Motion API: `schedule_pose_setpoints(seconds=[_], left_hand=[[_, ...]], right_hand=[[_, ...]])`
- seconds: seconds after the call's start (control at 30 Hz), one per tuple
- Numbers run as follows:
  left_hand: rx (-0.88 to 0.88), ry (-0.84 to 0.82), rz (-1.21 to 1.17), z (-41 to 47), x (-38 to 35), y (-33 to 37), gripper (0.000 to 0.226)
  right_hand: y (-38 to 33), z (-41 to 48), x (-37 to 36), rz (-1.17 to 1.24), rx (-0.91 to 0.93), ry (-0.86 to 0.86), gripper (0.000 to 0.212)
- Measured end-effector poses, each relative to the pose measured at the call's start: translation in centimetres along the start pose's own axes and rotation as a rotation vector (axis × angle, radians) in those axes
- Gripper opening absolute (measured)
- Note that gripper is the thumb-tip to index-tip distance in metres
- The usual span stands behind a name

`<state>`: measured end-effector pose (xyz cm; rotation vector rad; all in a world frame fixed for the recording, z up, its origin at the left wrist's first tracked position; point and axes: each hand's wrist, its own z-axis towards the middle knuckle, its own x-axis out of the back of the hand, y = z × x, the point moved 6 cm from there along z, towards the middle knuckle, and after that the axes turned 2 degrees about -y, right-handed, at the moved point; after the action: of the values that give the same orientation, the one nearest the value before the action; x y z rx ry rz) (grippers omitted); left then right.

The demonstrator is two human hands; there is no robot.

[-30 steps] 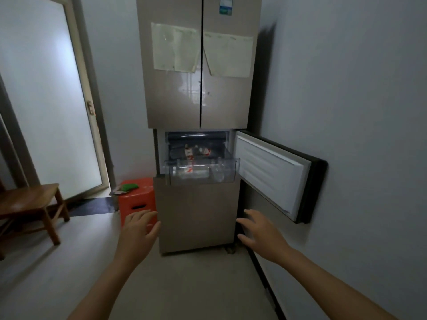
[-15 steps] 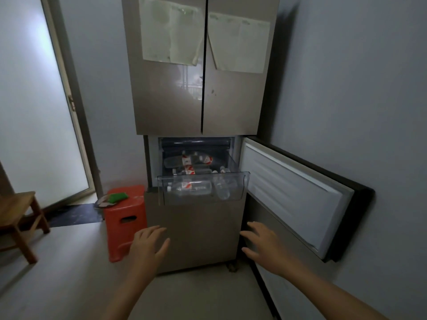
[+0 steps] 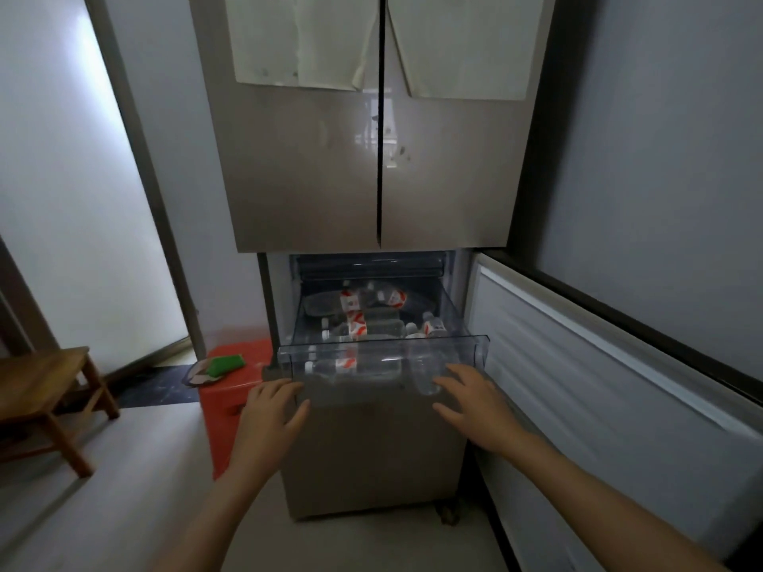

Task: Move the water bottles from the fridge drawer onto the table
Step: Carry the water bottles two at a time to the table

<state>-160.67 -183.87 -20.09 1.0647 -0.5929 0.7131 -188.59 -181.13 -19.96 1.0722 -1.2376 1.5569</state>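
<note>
1. Approach to the first pick: water bottles (image 3: 363, 324) all lying in the pulled-out clear fridge drawer (image 3: 475, 344), none lifted yet.
2. Left hand (image 3: 270, 410) and right hand (image 3: 470, 406) empty, fingers spread, just before its front wall.
3. Front bottle (image 3: 351, 365) on its side, long axis left-right, cap pointing left.
4. Next, probably: up over the wall, then a curl round a barrel.

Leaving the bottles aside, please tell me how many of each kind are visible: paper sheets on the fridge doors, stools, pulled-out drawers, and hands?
Paper sheets: 2
Stools: 2, a red stool and a wooden stool
Pulled-out drawers: 1, the clear fridge drawer
Hands: 2, the left hand and the right hand, both empty
Total: 7
</note>
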Motion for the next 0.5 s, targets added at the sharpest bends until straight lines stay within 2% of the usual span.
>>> schedule_pose_setpoints(seconds=[0.13, 0.37, 0.5], left_hand=[[0.025, 0.026, 0.021, 4.6, -1.4, -0.4, 0.032], [0.107, -0.076, 0.095, 8.4, -5.5, -3.5, 0.037], [0.071, -0.093, 0.066, 11.1, -7.2, -4.1, 0.064]], right_hand=[[2.8, 5.4, -0.1, 0.036, 0.002, -0.037, 0.049], [6.1, 10.9, -3.4, 0.107, -0.028, -0.117, 0.049], [7.5, 13.5, -4.5, 0.13, -0.039, -0.13, 0.049]])
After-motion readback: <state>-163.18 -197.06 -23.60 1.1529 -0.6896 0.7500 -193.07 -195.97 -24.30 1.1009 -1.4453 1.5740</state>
